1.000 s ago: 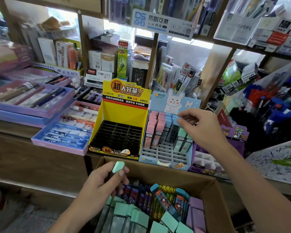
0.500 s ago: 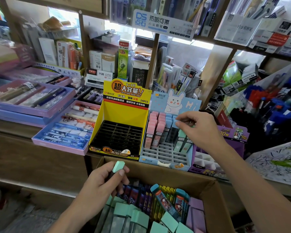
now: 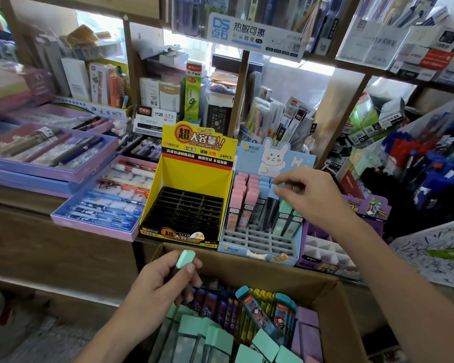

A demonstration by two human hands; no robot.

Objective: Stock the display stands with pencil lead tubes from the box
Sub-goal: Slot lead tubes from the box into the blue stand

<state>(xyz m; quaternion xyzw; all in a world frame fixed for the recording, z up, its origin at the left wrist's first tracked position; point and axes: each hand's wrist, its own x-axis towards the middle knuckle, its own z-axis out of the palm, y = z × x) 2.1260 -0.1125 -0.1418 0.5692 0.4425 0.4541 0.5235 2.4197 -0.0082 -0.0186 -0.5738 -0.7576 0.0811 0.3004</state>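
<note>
While our left hand (image 3: 163, 286) hovers over the near-left corner of the cardboard box (image 3: 336, 305), its fingers are curled round a pencil lead tube (image 3: 185, 258). It is a slim dark stick with a flat, rectangular mint-green cap that pokes up above the thumb. Our right hand (image 3: 309, 195) reaches over the blue display stand (image 3: 260, 242), the one with a white rabbit on its back card. Its fingertips pinch the cap of a blue-capped tube (image 3: 272, 192) that stands upright in the stand's rear rows. To the left of that tube we see pink-capped tubes (image 3: 243, 197), with pale bodies and small printed labels. To its right stand mint-capped tubes (image 3: 286, 216), partly under our palm. The front rows of the grey grid show bare slots. The yellow display stand (image 3: 194, 174) sits just beside the blue one on its left and shows a black slotted grid. A purple stand (image 3: 323, 255) sits on the blue one's right. Inside the box we see more mint-capped tubes (image 3: 194, 334) packed at the near side. Behind them are dark tubes with cartoon prints (image 3: 257, 310), and lilac ones (image 3: 308, 336) lie along the right wall.
</note>
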